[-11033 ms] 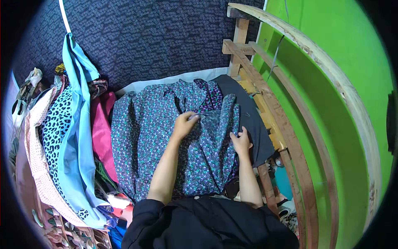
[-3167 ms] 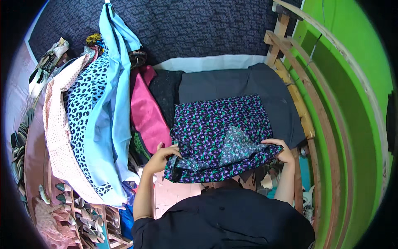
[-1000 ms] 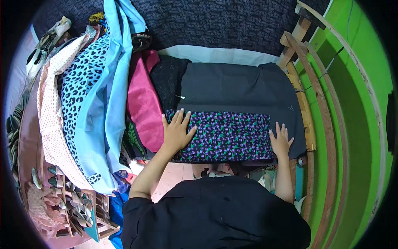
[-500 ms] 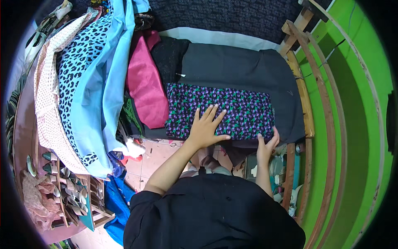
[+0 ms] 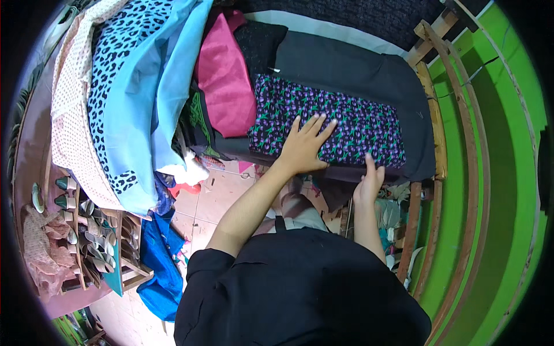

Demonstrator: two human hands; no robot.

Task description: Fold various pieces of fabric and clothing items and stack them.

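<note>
A folded length of black cloth with a purple and green flower print (image 5: 352,118) lies flat on a dark grey cloth-covered surface (image 5: 346,63). My left hand (image 5: 304,145) rests palm down on its near left part, fingers spread. At the cloth's near edge, further right, is my right hand (image 5: 368,183). One of its fingers points up at that edge while the others are loosely bent, and I see nothing held in it. To the left of the printed cloth, a pink cloth (image 5: 225,81) lies close against it.
Light blue cloth (image 5: 138,109) with a leopard-print part and a dotted cream cloth (image 5: 72,121) hang at the left. Shoes stand on a wooden rack (image 5: 118,254) below, near a blue cloth (image 5: 158,268). Wooden rails (image 5: 461,144) line the green wall at the right.
The view has shifted, so the table and cloths sit higher and further right. My right hand has slid from the cloth's near right corner leftward along its edge. My left hand stays flat on the cloth.
</note>
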